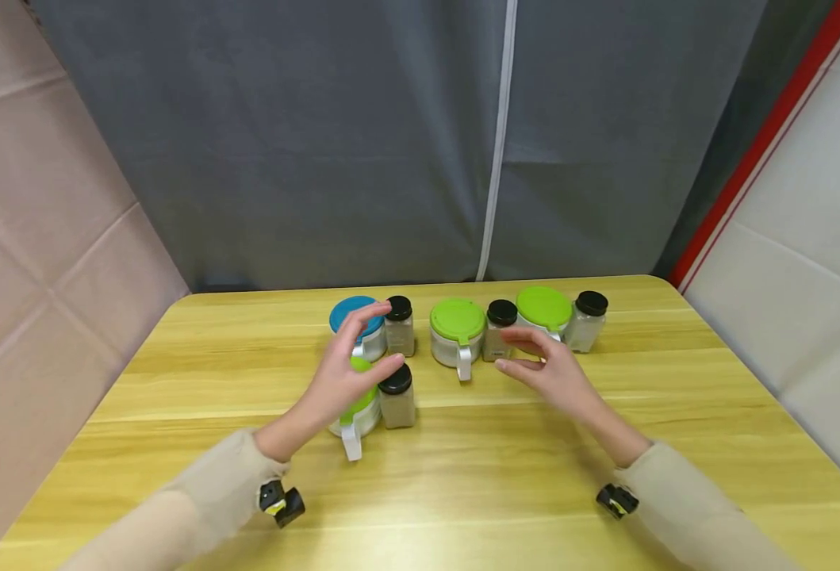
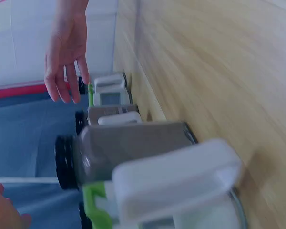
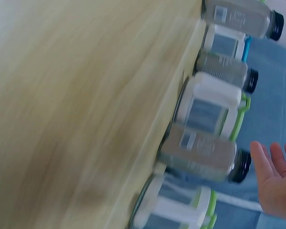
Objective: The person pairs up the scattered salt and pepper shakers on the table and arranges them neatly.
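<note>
My left hand, thumb and fingers spread, hovers above a front spice jar with a black lid and a green-lidded seasoning pot with a white handle. The hand partly hides that pot and the blue-lidded pot behind. Over on the right, my right hand is near a black-lidded spice jar, fingers loosely bent around air. In the right wrist view a gap shows between the fingertips and that jar's lid. Neither hand holds anything.
Another black-lidded jar stands beside the blue-lidded pot. A green-lidded pot is at the middle, a further one to the right, and a jar at the far right. A grey curtain hangs behind the wooden table.
</note>
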The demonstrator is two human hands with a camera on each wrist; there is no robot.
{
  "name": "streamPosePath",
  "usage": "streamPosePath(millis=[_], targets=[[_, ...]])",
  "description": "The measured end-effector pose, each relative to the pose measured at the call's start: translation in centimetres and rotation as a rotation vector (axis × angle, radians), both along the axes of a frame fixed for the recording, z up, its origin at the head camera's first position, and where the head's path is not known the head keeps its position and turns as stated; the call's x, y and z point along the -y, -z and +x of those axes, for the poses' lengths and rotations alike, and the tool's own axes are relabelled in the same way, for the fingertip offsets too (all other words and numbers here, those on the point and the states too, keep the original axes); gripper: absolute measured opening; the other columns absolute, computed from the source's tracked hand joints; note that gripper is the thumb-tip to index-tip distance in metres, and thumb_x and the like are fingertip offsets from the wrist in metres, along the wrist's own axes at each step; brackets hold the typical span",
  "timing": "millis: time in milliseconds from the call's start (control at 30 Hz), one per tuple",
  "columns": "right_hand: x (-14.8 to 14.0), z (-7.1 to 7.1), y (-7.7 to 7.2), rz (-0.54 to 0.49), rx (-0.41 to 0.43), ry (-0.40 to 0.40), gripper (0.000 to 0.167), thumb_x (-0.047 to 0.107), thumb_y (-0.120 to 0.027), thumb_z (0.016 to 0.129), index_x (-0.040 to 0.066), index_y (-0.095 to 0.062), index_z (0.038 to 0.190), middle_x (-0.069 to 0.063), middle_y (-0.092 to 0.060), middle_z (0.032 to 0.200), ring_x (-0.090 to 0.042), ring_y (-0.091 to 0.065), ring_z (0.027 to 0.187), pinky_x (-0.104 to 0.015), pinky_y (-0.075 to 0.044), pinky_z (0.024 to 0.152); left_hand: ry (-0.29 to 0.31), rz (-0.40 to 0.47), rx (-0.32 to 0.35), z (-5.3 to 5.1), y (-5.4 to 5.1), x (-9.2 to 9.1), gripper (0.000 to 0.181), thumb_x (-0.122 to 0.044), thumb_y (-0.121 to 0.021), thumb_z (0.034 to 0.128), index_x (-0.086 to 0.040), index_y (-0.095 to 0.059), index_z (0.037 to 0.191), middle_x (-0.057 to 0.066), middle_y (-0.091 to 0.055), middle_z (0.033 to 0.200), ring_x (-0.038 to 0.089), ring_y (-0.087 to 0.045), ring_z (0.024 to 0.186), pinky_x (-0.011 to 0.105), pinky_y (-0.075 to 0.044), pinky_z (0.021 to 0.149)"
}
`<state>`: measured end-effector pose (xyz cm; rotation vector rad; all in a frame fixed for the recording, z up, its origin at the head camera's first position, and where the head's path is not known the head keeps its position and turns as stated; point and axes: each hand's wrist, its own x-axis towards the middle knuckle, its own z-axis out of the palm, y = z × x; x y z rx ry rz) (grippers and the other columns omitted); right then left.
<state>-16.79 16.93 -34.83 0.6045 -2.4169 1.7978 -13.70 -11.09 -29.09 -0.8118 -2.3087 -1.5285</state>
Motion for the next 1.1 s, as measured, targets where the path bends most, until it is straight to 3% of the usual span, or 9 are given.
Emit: streamPosePath(millis=[300, 567, 633, 867, 967, 1100], targets=[[-3.4, 0.3, -0.3, 0.072, 0.0, 0.069, 0.045, 0.017, -0.063, 0.082, 0.001, -0.046, 0.121, -0.015, -0.047, 0.121, -0.024, -0.044, 0.111, -0.019, -0.043, 0.079, 0.058, 0.005, -0.037, 1.4, -1.1, -2.7, 0.052, 0.003, -0.064, 0.0771, 0.003, -0.041, 0.124, 0.015, -0.039, 0.128, 0.022, -0.029, 0.122, 0.044, -0.024, 0.098], [-6.1, 0.4, -0.1, 0.144, -0.027, 0.172, 0.047, 0.019, -0.063, 0.083, 0.001, -0.045, 0.123, -0.016, -0.048, 0.12, -0.025, -0.046, 0.108, -0.014, -0.042, 0.077, 0.105, 0.02, 0.014, 2.4, -1.2, -5.4, 0.053, -0.002, -0.066, 0.0771, 0.0, -0.042, 0.124, 0.012, -0.042, 0.127, 0.018, -0.034, 0.12, 0.04, -0.023, 0.099], [-7.5, -0.2, 1.0, 0.154, -0.032, 0.193, 0.048, 0.021, -0.063, 0.083, 0.004, -0.046, 0.124, -0.014, -0.048, 0.121, -0.022, -0.045, 0.11, -0.015, -0.042, 0.077, 0.122, 0.018, 0.018, 2.3, -0.7, -6.1, 0.054, -0.004, -0.067, 0.0774, -0.002, -0.042, 0.125, 0.01, -0.042, 0.127, 0.016, -0.034, 0.119, 0.04, -0.024, 0.099], [-14.3, -4.9, 8.3, 0.221, -0.092, 0.341, 0.049, 0.032, -0.065, 0.08, 0.028, -0.048, 0.125, 0.005, -0.051, 0.12, -0.007, -0.046, 0.108, -0.012, -0.041, 0.076, 0.161, -0.018, 0.079, 1.4, 2.3, -8.5, 0.06, -0.02, -0.067, 0.079, -0.018, -0.037, 0.131, -0.007, -0.037, 0.131, 0.008, -0.031, 0.12, 0.038, -0.029, 0.096], [-15.9, -5.9, 9.3, 0.227, -0.089, 0.399, 0.049, 0.035, -0.065, 0.079, 0.029, -0.048, 0.124, 0.006, -0.051, 0.12, -0.008, -0.047, 0.108, -0.011, -0.041, 0.075, 0.167, -0.03, 0.097, 1.2, 3.1, -9.6, 0.061, -0.026, -0.066, 0.0795, -0.017, -0.036, 0.132, -0.006, -0.037, 0.131, 0.01, -0.032, 0.12, 0.038, -0.03, 0.096], [-17.3, -6.5, 9.6, 0.229, -0.084, 0.447, 0.051, 0.036, -0.065, 0.078, 0.025, -0.048, 0.125, 0.005, -0.051, 0.12, -0.008, -0.047, 0.107, -0.009, -0.04, 0.075, 0.157, -0.035, 0.136, 0.8, 4.0, -11.0, 0.062, -0.03, -0.066, 0.0795, -0.017, -0.036, 0.132, -0.005, -0.038, 0.13, 0.013, -0.034, 0.119, 0.036, -0.03, 0.096]])
